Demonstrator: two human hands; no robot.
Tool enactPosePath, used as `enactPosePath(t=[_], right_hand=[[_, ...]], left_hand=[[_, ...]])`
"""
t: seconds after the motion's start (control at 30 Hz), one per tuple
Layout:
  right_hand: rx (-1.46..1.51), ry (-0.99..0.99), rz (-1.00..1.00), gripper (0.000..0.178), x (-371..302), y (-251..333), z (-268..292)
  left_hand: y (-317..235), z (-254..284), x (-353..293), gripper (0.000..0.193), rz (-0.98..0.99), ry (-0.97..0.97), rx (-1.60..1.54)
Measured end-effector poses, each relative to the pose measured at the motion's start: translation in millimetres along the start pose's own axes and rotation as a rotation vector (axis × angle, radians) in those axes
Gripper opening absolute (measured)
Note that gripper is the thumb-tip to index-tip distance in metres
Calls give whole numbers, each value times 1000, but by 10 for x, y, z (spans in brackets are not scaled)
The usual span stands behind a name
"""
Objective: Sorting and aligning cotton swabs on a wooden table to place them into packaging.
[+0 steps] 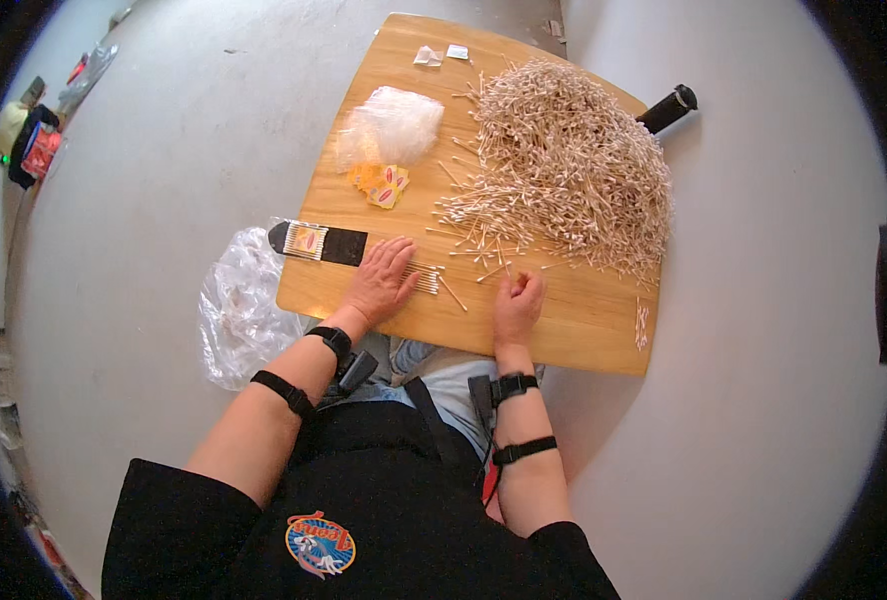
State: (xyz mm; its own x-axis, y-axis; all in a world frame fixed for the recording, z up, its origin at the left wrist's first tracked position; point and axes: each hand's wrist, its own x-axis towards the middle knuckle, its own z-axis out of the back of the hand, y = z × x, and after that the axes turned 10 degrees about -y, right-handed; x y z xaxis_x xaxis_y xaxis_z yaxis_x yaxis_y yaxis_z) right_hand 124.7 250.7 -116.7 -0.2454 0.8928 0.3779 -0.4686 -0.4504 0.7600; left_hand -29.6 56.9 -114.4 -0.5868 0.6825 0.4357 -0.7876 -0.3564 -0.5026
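My left hand [382, 282] lies flat, fingers stretched out, over the end of a short row of cotton swabs [424, 278] on the wooden table. Just beyond its fingertips is a flat black strip [344, 246], its far-left end carrying a clear bag of cotton swabs [306, 240] with a yellow card inside. A loose cotton swab [453, 294] lies between my hands. My right hand [521, 305] is closed in a pinch near the table's front; a white swab tip shows at its fingers. Beyond it spreads a large heap of cotton swabs [574, 160].
Clear plastic bags [392, 122] and yellow cards [380, 184] lie on the table's left side. Two small packets [442, 54] sit at the far edge. A few swabs [642, 325] lie at the right edge. A big plastic bag [244, 310] is left of the table; a black cylinder [669, 109] stands beyond the heap.
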Motion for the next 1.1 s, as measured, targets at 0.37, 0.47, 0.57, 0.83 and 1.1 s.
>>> enactPosePath(t=[0.37,0.47,0.57,0.83,1.1], right_hand=[[-185,380,425,7,-178,188,223],[-222,343,364,6,-150,191,137],[-189,321,439,6,-109,226,42],[-16,418,447,7,-162,508,-255],[-130,292,402,19,311,315,103]], left_hand=[[-24,34,58,46,7,-33,-64],[-31,44,72,46,17,-27,-64],[-22,24,56,48,21,-33,-73],[-85,40,74,52,31,11,-50],[-52,81,99,39,7,-1,-31]])
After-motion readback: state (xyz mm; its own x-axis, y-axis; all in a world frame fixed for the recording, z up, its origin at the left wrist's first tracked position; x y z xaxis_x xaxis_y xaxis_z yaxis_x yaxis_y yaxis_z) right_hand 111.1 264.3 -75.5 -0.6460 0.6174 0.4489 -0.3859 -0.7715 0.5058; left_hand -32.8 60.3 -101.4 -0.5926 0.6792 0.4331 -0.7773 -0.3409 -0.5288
